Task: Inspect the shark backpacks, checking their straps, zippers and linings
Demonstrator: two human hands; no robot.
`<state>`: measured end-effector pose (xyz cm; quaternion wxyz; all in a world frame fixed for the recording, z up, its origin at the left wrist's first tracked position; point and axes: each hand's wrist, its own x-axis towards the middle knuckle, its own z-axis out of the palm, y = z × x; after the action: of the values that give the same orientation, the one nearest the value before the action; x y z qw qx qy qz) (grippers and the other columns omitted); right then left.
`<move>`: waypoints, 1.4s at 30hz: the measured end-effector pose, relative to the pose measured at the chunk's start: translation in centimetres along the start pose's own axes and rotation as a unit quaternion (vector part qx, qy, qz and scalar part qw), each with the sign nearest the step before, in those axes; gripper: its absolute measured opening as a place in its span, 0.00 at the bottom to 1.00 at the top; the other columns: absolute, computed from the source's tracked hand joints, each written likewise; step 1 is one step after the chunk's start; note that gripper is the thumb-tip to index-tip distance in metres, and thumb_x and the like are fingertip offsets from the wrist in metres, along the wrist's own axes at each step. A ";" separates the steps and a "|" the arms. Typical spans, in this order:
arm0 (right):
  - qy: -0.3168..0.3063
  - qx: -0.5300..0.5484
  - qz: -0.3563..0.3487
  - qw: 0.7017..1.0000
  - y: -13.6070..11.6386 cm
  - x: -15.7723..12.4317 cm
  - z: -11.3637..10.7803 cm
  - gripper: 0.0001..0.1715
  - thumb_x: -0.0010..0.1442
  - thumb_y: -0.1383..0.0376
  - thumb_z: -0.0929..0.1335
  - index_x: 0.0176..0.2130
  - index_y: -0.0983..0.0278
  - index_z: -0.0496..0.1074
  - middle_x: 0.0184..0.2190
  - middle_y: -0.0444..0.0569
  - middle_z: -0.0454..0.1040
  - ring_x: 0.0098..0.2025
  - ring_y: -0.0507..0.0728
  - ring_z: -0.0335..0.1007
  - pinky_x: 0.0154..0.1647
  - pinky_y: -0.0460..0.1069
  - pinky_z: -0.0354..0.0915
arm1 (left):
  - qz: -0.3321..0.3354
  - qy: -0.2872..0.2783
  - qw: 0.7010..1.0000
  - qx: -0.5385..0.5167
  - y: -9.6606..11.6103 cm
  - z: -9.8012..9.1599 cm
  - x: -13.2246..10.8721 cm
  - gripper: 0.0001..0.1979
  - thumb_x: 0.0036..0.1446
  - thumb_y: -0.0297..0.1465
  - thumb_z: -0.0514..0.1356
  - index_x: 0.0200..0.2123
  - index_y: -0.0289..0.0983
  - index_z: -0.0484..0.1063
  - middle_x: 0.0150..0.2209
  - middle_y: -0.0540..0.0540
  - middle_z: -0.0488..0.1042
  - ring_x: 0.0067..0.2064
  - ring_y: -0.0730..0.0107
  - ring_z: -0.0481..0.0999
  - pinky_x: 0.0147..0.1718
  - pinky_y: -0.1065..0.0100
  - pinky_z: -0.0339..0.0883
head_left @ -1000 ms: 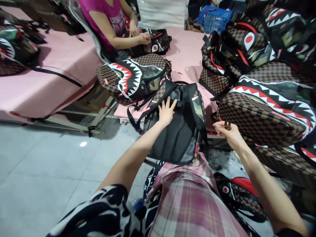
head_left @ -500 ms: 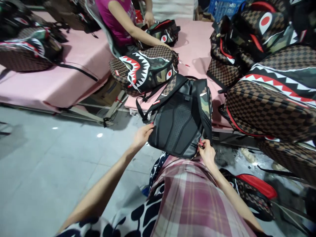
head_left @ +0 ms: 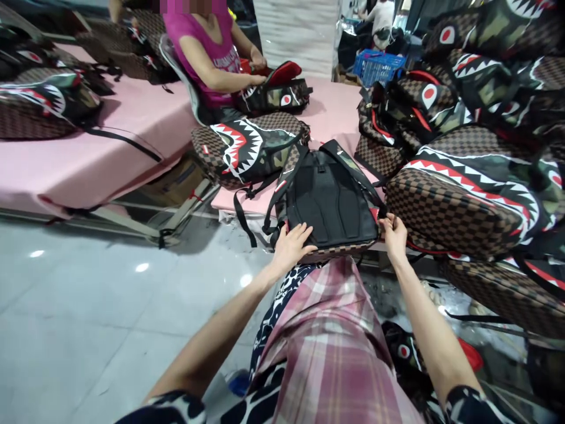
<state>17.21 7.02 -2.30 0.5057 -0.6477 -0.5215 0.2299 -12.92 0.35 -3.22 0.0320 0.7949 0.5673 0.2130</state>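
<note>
from the head view, the black padded backpack with brown checkered sides [head_left: 333,197] lies back panel up on the near edge of the pink cloth-covered tabletop [head_left: 333,97], just beyond my pink plaid apron [head_left: 339,353]. my left grip [head_left: 292,248] is spread, palm down over the panel's near left corner. my right grip [head_left: 394,235] has its fingers drawn together at the near right corner, by the lower end of a black shoulder strap [head_left: 354,169]; i cannot tell whether they pinch the strap or something small and dark.

to do this well, i'd judge, the left side should press just enough that the bag does not slide toward me, while the right fingers work lightly at the corner without tugging the strap askew. the thin black webbing strap [head_left: 243,221] on the left hangs over the edge and could snag, i think.

room is tight: just beyond on the left lies a shark-mouthed checkered backpack [head_left: 247,150], and close on the right sits a bulky brown checkered backpack [head_left: 459,194], crowding my right grip. farther off, a co-worker in a magenta shirt [head_left: 207,59] handles a red-lined patterned bag [head_left: 276,97]. far back stands a blue plastic crate [head_left: 379,68].
</note>
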 end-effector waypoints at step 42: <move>-0.012 -0.170 0.090 0.981 5.0 -5.0 -5.6 0.28 0.56 0.49 0.60 0.49 0.63 0.65 0.45 0.55 0.72 0.45 0.61 0.69 0.43 0.53 0.60 | 0.106 -0.097 0.989 -0.036 14.7 5.6 14.8 0.10 0.56 0.36 0.57 0.39 0.40 0.74 0.39 0.45 0.72 0.42 0.62 0.67 0.39 0.61 0.58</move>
<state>22.31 0.37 -5.76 0.3595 -0.7656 -0.4986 0.1899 6.19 9.78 0.49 0.0929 0.8659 0.4657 0.1574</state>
